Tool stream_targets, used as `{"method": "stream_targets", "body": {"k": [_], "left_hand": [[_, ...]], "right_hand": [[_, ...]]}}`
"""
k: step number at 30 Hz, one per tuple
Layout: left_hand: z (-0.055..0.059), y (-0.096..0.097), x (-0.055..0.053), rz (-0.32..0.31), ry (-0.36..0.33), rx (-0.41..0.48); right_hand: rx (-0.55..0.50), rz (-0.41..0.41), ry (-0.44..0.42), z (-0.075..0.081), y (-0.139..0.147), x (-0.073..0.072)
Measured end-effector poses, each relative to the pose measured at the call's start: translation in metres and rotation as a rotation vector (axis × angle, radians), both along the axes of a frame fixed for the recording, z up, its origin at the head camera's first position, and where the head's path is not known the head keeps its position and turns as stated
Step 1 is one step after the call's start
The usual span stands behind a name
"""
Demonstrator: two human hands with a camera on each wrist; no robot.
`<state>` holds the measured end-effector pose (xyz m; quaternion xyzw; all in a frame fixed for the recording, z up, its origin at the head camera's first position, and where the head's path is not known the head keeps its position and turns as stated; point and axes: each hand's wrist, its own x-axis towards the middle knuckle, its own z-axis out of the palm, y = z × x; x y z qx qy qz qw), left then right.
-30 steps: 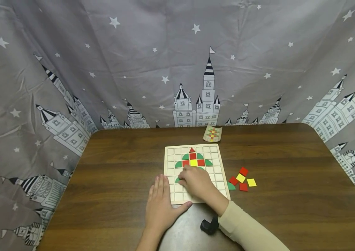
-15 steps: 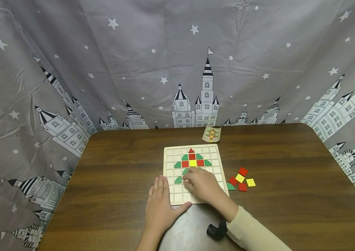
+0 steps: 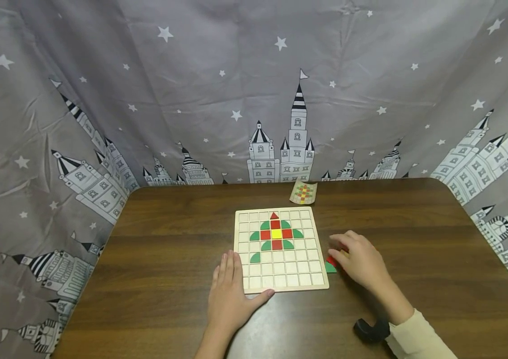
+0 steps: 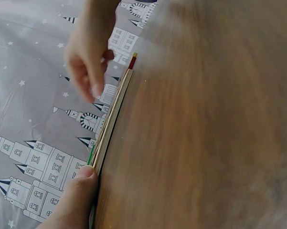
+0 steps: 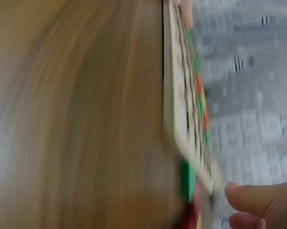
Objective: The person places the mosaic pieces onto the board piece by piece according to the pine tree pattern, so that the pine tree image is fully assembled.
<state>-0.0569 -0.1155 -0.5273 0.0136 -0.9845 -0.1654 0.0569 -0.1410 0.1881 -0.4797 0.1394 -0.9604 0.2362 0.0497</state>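
A pale wooden grid board (image 3: pixel 287 268) lies on the table, with red, green and yellow tiles set in its upper and middle cells. My left hand (image 3: pixel 228 299) rests along its left edge, fingers straight, thumb at the near edge. Just right of the board, my right hand (image 3: pixel 362 262) is over the loose tiles with loosely bent fingers. Nothing shows between its fingers; its thumb (image 5: pixel 250 198) is apart from the tiles in the right wrist view. A green quarter-round tile (image 3: pixel 330 268) and part of a red tile (image 3: pixel 332 261) peek out; the hand hides the others.
A small pattern card (image 3: pixel 303 192) with curled edges lies behind the board. A grey castle-print curtain (image 3: pixel 200 89) hangs behind the brown wooden table (image 3: pixel 168 249). A black curved piece (image 3: pixel 372 330) is by my right wrist.
My right hand has moved off the board to the loose tiles on the right. A red square now shows in the cell below the yellow one. My left hand has not moved.
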Motion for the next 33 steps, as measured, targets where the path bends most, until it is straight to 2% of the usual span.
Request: {"method": "stream_targets", "body": {"k": [4,7,14,25,33], "left_hand": [[0.000,0.001,0.000,-0.004,0.006,0.000],[0.001,0.000,0.000,-0.002,0.007,0.006],[0.002,0.000,0.001,-0.001,0.007,0.011],[0.000,0.001,0.000,0.001,-0.012,0.003],[0.000,0.001,0.000,-0.003,0.001,0.001]], "right_hand": [[0.013,-0.086,-0.005,-0.007,0.034,-0.003],[0.009,-0.111,-0.038,-0.010,0.047,-0.006],[-0.013,-0.102,-0.077,-0.014,0.051,-0.010],[-0.082,-0.035,-0.058,-0.017,0.049,-0.015],[-0.116,-0.019,-0.097,-0.018,0.047,-0.017]]}}
